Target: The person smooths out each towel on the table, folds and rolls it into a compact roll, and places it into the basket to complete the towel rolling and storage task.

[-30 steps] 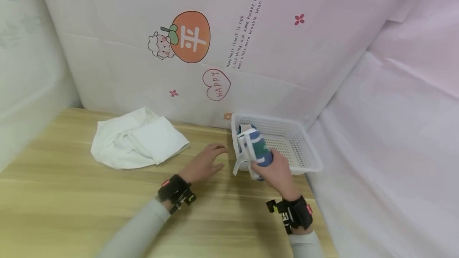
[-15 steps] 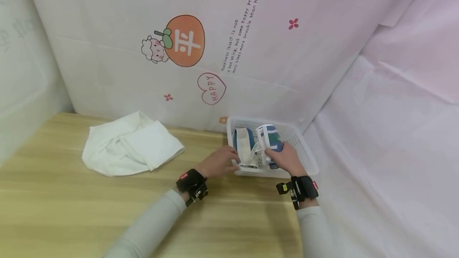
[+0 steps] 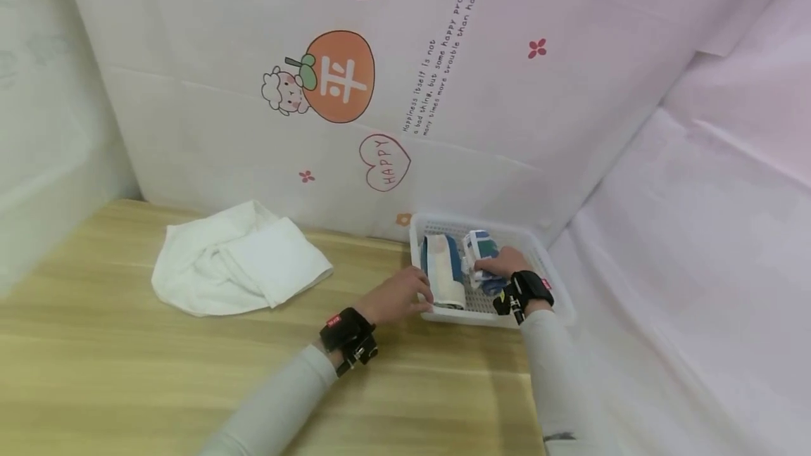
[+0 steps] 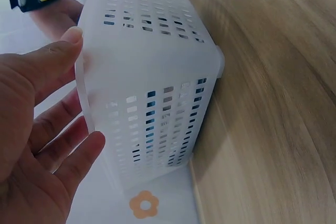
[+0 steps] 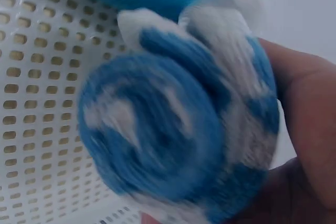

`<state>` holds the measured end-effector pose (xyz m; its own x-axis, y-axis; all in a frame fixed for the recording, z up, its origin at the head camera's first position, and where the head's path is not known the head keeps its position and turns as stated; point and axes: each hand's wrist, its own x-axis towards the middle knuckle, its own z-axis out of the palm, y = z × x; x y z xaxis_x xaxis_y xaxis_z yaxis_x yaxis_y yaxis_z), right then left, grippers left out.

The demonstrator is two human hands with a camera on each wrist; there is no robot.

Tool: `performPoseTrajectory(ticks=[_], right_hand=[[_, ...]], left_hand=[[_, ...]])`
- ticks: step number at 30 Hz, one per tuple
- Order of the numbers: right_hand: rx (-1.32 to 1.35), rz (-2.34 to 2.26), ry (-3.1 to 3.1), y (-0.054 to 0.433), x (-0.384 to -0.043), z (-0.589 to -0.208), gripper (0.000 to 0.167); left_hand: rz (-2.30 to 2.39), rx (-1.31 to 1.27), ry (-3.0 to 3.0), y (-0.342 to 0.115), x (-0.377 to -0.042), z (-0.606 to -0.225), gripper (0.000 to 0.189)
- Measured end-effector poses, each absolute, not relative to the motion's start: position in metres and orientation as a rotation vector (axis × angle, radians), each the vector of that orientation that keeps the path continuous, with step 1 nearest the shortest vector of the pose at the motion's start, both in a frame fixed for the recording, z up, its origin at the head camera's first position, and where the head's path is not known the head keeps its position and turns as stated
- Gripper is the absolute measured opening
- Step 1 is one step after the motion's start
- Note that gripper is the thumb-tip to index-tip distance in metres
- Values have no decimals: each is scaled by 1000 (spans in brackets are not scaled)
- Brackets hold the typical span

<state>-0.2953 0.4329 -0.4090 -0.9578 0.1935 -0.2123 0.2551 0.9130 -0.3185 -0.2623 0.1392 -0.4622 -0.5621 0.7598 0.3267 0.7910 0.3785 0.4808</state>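
At the far right corner of the worktop [image 3: 190, 378] stands a white perforated basket [image 3: 478, 319], with two rolled towels inside it. One, a cream-and-blue towel [image 3: 445, 274], lies along the basket's left wall. Just to its right is a blue-and-white patterned towel [image 3: 479, 248], held by the right hand [image 3: 503, 264], whose thumb and fingers close around the roll. From the right wrist its coiled end shows, slightly blurred, over the perforated basket floor.

The left hand [image 3: 398, 296] is at the basket's near left corner, thumb and fingers loosely spread, touching the rim without squeezing it. Each wrist wears a black strap, the left strap [image 3: 345, 329] and the right strap [image 3: 531, 288], above pale sleeves.

Well apart from the basket, near the worktop's far edge and towards its left corner, lies a loosely folded white cloth [image 3: 243, 259]. Behind the far edge hangs a printed sheet [image 3: 234, 139].
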Motion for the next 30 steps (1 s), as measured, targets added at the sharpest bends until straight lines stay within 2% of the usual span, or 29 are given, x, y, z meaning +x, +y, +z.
performPoseTrajectory(ticks=[8, 18, 22, 25, 28, 30], right_hand=[[264, -237, 2735, 437, -317, -448, 47], [234, -314, 2703, 433, -331, -461, 44], [180, -281, 2676, 438, -330, -452, 43], [172, -260, 2692, 435, -326, -434, 48], [145, -356, 2787, 415, -315, -411, 50], [94, -419, 2881, 394, -307, -396, 57]], left_hand=[[-974, -1453, -2572, 140, -257, -462, 17], [-921, -1428, -2593, 133, -261, -464, 19], [-901, -1417, -2568, 127, -258, -467, 28], [-957, -1351, -2597, 112, -257, -471, 37], [-990, -1258, -2616, 82, -261, -480, 41], [-1002, -1188, -2622, 53, -263, -483, 42]])
